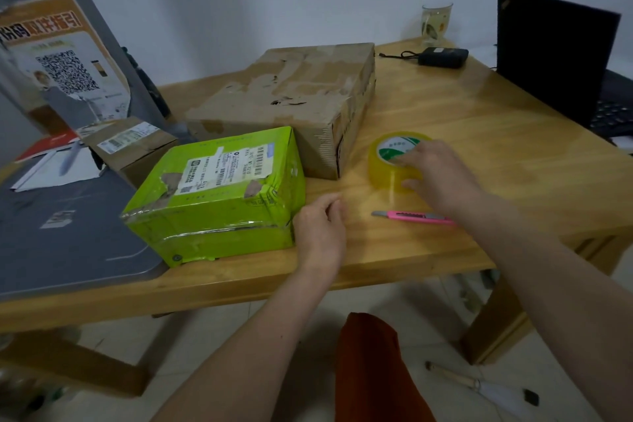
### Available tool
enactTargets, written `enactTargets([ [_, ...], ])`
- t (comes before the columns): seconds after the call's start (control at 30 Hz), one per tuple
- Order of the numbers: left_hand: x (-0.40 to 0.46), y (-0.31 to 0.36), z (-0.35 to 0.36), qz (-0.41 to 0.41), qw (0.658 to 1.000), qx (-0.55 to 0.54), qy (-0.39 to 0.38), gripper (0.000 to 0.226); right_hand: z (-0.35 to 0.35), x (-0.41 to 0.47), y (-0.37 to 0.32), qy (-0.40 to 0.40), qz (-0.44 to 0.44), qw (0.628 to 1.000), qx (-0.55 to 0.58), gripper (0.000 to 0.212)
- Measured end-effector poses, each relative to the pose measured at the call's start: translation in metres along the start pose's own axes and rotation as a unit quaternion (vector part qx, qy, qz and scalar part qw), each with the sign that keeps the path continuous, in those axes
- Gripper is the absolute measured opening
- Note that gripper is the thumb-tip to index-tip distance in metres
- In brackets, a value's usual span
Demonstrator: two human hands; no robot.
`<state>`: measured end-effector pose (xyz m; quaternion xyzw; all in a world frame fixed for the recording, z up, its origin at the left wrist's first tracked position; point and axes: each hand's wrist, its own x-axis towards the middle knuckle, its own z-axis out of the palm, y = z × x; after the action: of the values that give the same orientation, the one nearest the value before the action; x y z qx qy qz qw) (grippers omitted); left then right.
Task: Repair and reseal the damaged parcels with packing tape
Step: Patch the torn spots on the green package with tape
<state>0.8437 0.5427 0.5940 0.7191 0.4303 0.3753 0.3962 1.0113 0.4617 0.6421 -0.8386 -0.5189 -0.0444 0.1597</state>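
The tape roll lies flat on the table under your right hand, fingers spread over its top and thumb at its side, not yet lifted. Left of that grip, the green parcel shows torn patches; your left hand, loosely curled and empty, touches its corner. Behind it the brown box is scuffed. By my reading, no fresh tape is on yet.

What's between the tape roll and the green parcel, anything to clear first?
Nothing blocks it. The right hand is on the tape roll; bare table lies between it and the green parcel. The left hand rests beside the parcel; the pink cutter lies nearer the table's front edge.
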Motion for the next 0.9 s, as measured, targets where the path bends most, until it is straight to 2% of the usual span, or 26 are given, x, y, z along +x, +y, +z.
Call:
enactTargets([
  [0.07,0.000,-0.004,-0.004,0.016,1.000,0.022,-0.002,0.022,0.002,-0.020,-0.005,0.101,-0.021,0.995,-0.003,0.038],
  [0.1,-0.001,-0.003,-0.005,0.025,0.999,0.031,-0.003,0.022,0.001,-0.030,-0.009,0.118,-0.022,0.993,-0.004,0.035],
  [0.13,-0.002,-0.002,-0.005,0.030,0.999,0.037,0.000,0.023,0.001,-0.039,-0.011,0.091,-0.015,0.995,-0.021,0.034],
  [0.2,-0.003,-0.002,-0.004,0.027,0.999,0.039,0.006,0.024,0.004,-0.048,-0.013,-0.014,0.016,0.998,-0.055,0.036],
  [0.27,-0.003,-0.001,-0.003,0.014,0.999,0.035,0.000,0.028,0.004,-0.049,-0.010,-0.058,0.046,0.997,-0.030,0.034],
  [0.4,-0.003,-0.001,-0.004,0.007,1.000,0.026,-0.014,0.033,-0.001,-0.050,-0.013,-0.047,0.052,0.994,0.088,0.012],
  [0.5,-0.003,-0.002,-0.004,0.005,1.000,0.014,-0.005,0.027,0.003,-0.052,-0.023,-0.009,0.043,0.987,0.156,0.009],
  [0.67,-0.004,-0.001,-0.003,0.007,1.000,-0.001,0.011,0.022,0.021,-0.051,-0.040,0.066,0.002,0.989,0.133,0.020],
  [0.9,-0.004,-0.007,0.000,0.008,0.999,-0.025,0.023,0.018,0.030,-0.039,-0.054,0.036,0.006,0.996,0.077,0.016],
])
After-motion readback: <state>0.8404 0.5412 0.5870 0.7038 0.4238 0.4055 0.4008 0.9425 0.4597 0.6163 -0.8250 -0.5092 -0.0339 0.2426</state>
